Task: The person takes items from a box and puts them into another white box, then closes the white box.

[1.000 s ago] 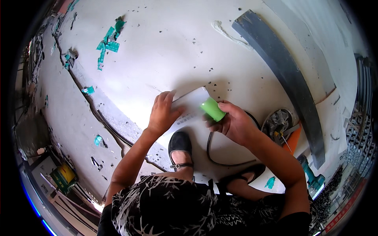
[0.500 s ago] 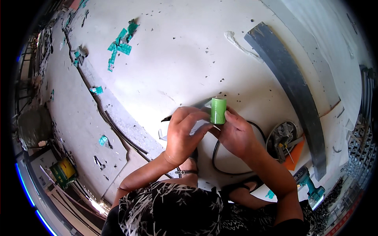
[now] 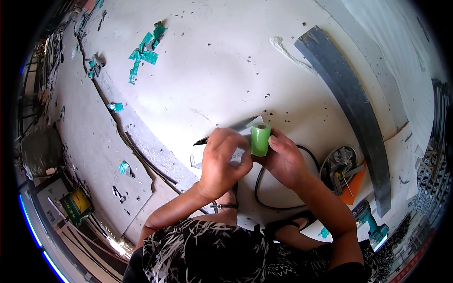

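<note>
A green roll [image 3: 260, 141], looking like tape or film with a hollow core at its top end, stands nearly upright in my right hand [image 3: 285, 160]. The thumb lies along its right side, and the other fingers are mostly hidden behind it. Just left of the roll is my left hand [image 3: 222, 160], its fingers curled and the thumb bent in toward the forefinger. I cannot make out what lies between those fingertips. Beyond both hands, a dark and white angular piece [image 3: 243, 125] shows on the floor, partly covered by them.
A long dark grey strip [image 3: 347, 104] curves down the right side. Near my right arm are a black cable [image 3: 259, 188], a round container of scraps [image 3: 337, 165], an orange piece [image 3: 353, 186] and a teal power drill [image 3: 373, 221]. Green tape scraps [image 3: 144, 52] lie on the floor.
The roll has tilted, so its hollow top end now shows, and it sits slightly lower. My left fingers have curled in more and drawn slightly away from it.
</note>
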`<state>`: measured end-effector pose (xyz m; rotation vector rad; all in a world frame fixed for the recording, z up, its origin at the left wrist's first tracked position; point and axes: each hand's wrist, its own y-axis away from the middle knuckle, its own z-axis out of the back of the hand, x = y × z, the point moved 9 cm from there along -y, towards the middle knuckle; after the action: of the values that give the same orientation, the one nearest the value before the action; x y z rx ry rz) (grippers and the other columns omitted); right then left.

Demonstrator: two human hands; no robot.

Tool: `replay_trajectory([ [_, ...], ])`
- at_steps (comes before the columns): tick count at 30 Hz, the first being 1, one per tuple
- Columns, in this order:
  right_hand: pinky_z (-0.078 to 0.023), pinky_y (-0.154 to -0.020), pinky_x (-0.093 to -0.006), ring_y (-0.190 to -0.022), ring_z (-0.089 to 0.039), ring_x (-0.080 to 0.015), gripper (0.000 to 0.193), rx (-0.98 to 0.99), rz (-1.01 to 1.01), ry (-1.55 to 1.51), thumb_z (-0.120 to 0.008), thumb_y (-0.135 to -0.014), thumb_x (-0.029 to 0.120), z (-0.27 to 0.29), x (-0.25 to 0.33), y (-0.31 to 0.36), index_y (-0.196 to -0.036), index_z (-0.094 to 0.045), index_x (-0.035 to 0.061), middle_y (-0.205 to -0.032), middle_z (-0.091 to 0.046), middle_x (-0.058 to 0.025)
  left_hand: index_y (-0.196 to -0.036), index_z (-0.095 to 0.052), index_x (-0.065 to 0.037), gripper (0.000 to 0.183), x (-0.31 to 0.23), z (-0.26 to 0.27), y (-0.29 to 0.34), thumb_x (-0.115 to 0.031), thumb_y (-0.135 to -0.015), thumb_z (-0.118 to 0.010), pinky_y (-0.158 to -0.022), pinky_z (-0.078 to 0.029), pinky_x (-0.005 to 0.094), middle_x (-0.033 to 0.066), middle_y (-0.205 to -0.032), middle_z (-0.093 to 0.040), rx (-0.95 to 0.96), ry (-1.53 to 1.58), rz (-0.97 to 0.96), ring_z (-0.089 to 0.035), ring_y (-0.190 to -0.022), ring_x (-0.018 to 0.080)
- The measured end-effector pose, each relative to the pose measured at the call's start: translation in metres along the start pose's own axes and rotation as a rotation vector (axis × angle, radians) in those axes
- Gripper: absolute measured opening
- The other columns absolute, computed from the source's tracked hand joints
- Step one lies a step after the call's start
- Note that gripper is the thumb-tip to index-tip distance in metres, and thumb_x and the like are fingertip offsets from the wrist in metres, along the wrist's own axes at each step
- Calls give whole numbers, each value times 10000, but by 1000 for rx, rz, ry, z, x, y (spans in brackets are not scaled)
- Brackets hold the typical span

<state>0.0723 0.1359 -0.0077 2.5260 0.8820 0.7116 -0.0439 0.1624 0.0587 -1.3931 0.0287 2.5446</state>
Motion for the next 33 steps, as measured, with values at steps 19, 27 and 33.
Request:
replay_trajectory([
  [19, -386, -1027, -448, -1267, -466, -291, 435, 83, 29, -40, -511, -932, 66, 7, 19, 2, -1358, -423, 75, -1321, -512, -175, -1151, -596, -75, 225, 31, -26, 16, -123, -932, -599, -746, -498, 261, 53, -994, -630, 289, 546, 431, -606, -899, 127],
  [27, -277, -1119, -439, -1357, -356, -301, 491, 191, 171, 122, -507, -940, 54, -5, 26, 2, -1409, -367, 87, -1463, -389, -176, -1010, -658, -29, 227, 29, -42, 13, -195, -864, -710, -722, -521, 305, 90, -952, -665, 275, 442, 490, -645, -838, 191],
  [33, -262, -1131, -421, -1370, -342, -289, 499, 219, 153, 129, -511, -948, 66, -10, 22, 4, -1421, -354, 80, -1468, -388, -162, -1004, -618, -5, 160, 31, -43, 14, -88, -880, -676, -713, -460, 208, 26, -916, -644, 326, 429, 572, -572, -782, 56],
])
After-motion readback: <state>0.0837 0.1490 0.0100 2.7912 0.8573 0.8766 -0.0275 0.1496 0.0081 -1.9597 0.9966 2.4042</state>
